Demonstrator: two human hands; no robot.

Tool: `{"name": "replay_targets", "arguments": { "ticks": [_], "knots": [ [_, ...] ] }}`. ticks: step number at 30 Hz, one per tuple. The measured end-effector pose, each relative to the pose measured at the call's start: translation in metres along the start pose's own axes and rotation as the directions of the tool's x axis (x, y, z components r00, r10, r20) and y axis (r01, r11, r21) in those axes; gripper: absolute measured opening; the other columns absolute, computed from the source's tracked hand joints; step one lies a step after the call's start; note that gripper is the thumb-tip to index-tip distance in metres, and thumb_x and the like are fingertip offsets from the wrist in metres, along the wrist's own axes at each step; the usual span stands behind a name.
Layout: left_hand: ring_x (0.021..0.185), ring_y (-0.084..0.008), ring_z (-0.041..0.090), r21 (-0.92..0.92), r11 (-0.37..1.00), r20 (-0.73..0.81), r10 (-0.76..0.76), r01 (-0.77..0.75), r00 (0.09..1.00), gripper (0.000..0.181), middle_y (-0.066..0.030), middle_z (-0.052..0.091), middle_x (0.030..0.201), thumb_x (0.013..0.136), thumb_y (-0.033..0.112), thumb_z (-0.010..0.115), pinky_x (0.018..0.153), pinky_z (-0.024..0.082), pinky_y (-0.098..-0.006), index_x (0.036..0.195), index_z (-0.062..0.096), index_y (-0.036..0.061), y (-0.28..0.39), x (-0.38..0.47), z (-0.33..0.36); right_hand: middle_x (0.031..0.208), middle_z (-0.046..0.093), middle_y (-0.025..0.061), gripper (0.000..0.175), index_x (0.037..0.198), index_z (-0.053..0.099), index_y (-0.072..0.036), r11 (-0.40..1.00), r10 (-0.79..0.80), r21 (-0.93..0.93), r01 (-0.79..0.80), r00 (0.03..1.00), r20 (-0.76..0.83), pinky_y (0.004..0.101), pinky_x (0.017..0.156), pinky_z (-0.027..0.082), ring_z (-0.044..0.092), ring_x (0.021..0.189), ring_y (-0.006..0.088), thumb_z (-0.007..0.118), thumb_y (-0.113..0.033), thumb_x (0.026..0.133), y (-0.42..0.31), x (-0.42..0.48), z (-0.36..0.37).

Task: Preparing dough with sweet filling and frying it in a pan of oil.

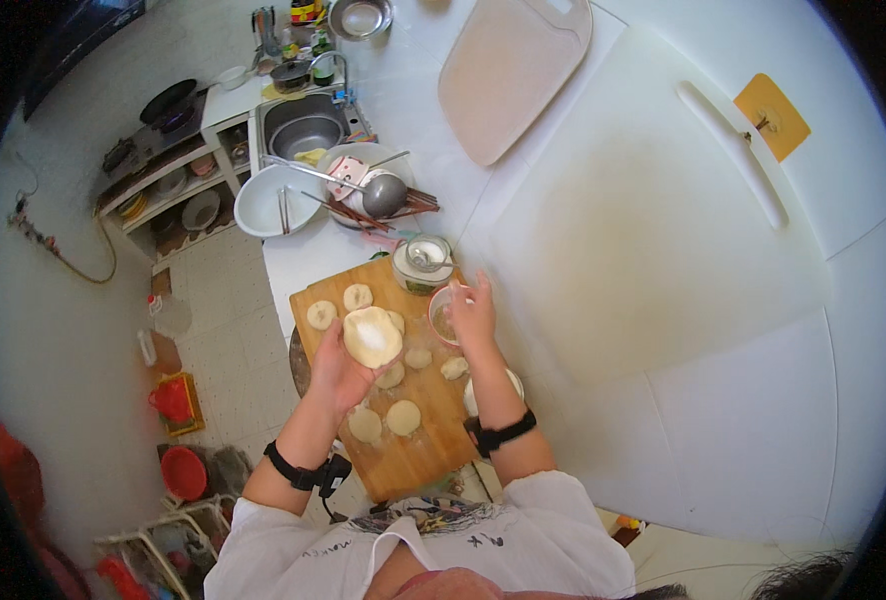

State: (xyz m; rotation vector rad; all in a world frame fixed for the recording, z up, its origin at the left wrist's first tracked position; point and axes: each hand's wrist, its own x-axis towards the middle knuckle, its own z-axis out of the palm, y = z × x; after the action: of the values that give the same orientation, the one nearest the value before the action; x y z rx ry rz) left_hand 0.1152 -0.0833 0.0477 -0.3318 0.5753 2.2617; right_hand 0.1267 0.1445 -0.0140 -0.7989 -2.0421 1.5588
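My left hand (344, 375) holds up a flattened round of dough (373, 337) with a heap of white granules at its centre. Over a red-rimmed bowl (437, 319) of brownish filling hovers my right hand (474, 307), its fingers curled; whether they pinch anything cannot be told. A wooden board (435, 427) lies below both hands. On it are several dough rounds, among them a flat disc (403, 418) near the front and a dimpled piece (357, 297) at the back. A glass jar (422, 277) of white contents, with a spoon across its top, stands at the board's back edge.
A white bowl (470, 397) sits partly hidden under my right forearm. Behind the board are a large white basin (274, 210), a ladle (384, 196) and chopsticks (420, 201). A sink (304, 120) and a wok (169, 101) are farther back. The white wall rises at the right.
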Motion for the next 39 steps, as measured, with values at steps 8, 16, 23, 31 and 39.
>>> {"name": "replay_targets", "arguments": {
  "ticks": [8, 16, 23, 31, 39],
  "knots": [
    [0.123, -0.033, 0.054, 0.008, 1.0, 0.142, -0.003, 0.002, 0.99, 0.054, -0.0153, 0.054, 0.134, 0.105, 0.043, 0.025, 0.102, 0.047, -0.0524, 0.138, 0.042, 0.0047, -0.089, -0.085, -0.009, 0.104, 0.057, 0.0084, 0.05, 0.118, 0.064, -0.007, 0.608, -0.686, -0.014, 0.794, 0.534, 0.495, 0.0324, 0.074, 0.051, 0.059, 0.089, 0.0239, 0.081, -0.015, 0.072, -0.041, -0.165, -0.106],
    [0.119, -0.0273, 0.058, -0.014, 1.0, 0.084, 0.016, -0.014, 0.996, 0.053, -0.0105, 0.057, 0.131, 0.105, 0.045, 0.023, 0.094, 0.052, -0.0447, 0.135, 0.047, 0.0085, -0.212, -0.147, -0.014, 0.105, 0.055, 0.009, 0.059, 0.12, 0.063, -0.006, 0.766, -0.558, -0.035, 0.642, 0.69, 0.46, 0.0336, 0.073, 0.052, 0.06, 0.088, 0.023, 0.085, -0.023, 0.068, -0.007, -0.228, -0.192],
    [0.12, -0.0337, 0.057, 0.061, 0.998, 0.112, -0.035, 0.028, 0.993, 0.054, -0.0165, 0.055, 0.133, 0.104, 0.047, 0.025, 0.098, 0.05, -0.0477, 0.133, 0.047, 0.0069, -0.287, -0.183, -0.016, 0.103, 0.053, 0.0087, 0.06, 0.119, 0.06, -0.005, 0.933, -0.304, 0.017, 0.36, 0.758, 0.577, 0.0307, 0.067, 0.052, 0.059, 0.081, 0.0157, 0.086, -0.023, 0.068, 0.04, -0.265, -0.252],
    [0.108, -0.025, 0.063, 0.171, 0.98, 0.001, -0.103, 0.102, 0.995, 0.049, -0.0123, 0.062, 0.118, 0.104, 0.048, 0.027, 0.089, 0.055, -0.041, 0.115, 0.055, 0.0096, -0.338, -0.196, -0.039, 0.091, 0.059, 0.0062, 0.041, 0.095, 0.062, -0.007, 0.843, -0.427, -0.051, 0.536, 0.723, 0.544, 0.0336, 0.063, 0.05, 0.06, 0.078, 0.0234, 0.085, -0.021, 0.064, 0.052, -0.299, -0.288],
    [0.094, -0.0193, 0.064, 0.12, 0.988, -0.14, -0.079, 0.096, 0.987, 0.039, -0.007, 0.064, 0.102, 0.104, 0.043, 0.034, 0.083, 0.055, -0.0361, 0.104, 0.058, 0.0119, -0.363, -0.203, -0.042, 0.087, 0.06, 0.0034, 0.025, 0.083, 0.066, -0.011, 0.809, -0.464, -0.081, 0.582, 0.718, 0.519, 0.0349, 0.064, 0.049, 0.062, 0.08, 0.0235, 0.082, -0.022, 0.068, 0.062, -0.319, -0.295]
  ]
}}
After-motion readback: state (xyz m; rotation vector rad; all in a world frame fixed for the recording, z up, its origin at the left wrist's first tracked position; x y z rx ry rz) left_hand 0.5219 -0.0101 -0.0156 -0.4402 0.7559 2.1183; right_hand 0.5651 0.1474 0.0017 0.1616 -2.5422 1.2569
